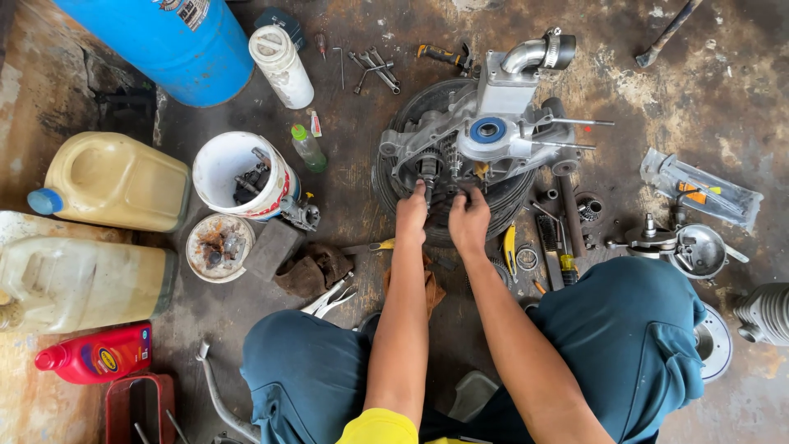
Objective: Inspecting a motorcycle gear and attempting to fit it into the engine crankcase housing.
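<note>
Gripping greasy cast-metal engine case (485, 131), both hands (411, 215) (469, 220).

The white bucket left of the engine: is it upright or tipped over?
Upright. The white bucket shows its round open mouth facing up, with dark metal parts lying inside.

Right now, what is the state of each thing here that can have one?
Engine casing: lies opened on a tyre, gears exposed.
Left hand: fingers on the casing's gears.
Right hand: fingers on the gears too.
White bucket: upright, open, parts inside.
Yellow jug: on its side, blue cap on.
Red bottle: lying down, capped.
Small green-capped bottle: capped.
</note>
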